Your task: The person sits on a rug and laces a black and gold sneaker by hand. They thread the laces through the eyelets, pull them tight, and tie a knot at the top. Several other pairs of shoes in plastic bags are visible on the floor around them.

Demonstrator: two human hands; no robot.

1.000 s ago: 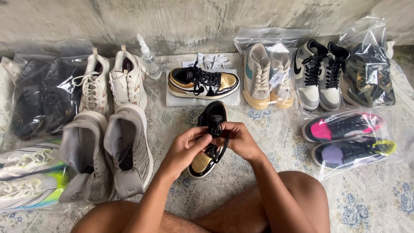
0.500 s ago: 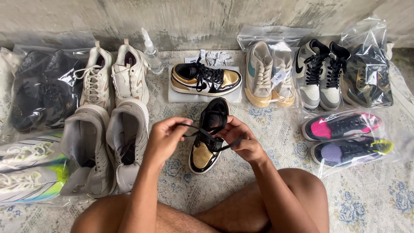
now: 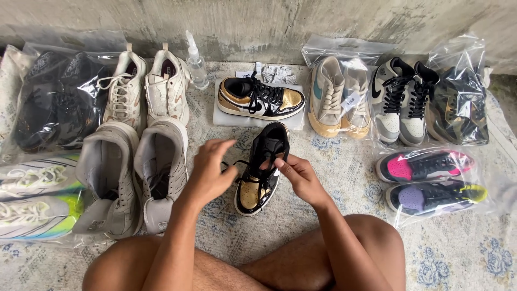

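Head view: both hands, left hand (image 3: 207, 172) and right hand (image 3: 293, 172), are pinching thin, limp black laces (image 3: 258, 161) on the light, stiff gold-and-black sneaker (image 3: 258, 178) at six o'clock of its mate (image 3: 261, 97).

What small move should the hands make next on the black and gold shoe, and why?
Probably pull the lace taut. The left hand holds a black lace end out to the side of the shoe, while the right hand pinches at the laces over the tongue. The strand between them looks slack, so tightening it likely comes first.
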